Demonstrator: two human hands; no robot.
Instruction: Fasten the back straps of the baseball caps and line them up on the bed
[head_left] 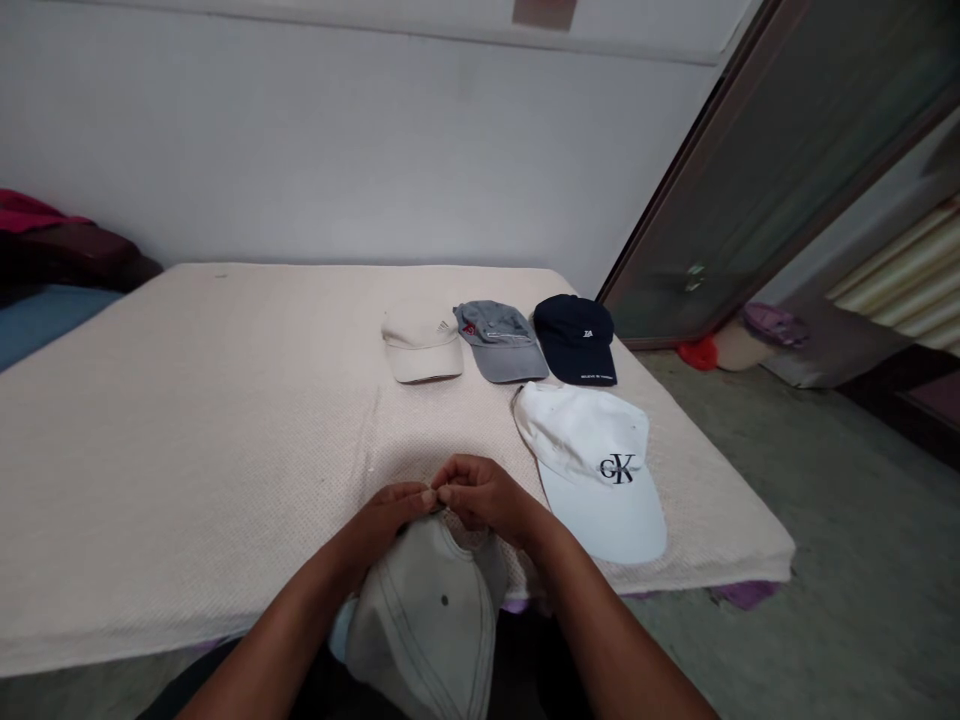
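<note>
A pale grey-green baseball cap is close to me at the bed's front edge, its back opening facing away. My left hand pinches the cap's back strap at the left side of the opening. My right hand pinches the same strap, its fingertips meeting the left thumb. The strap itself is mostly hidden by the fingers. Just right of my right hand lies a white cap with black CK letters. Behind are a cream cap, a grey cap and a navy cap in a row.
The caps lie on a bed with a cream textured cover. A white wall stands behind it. Dark and pink items are at the far left. A glass-panelled door and grey floor are to the right.
</note>
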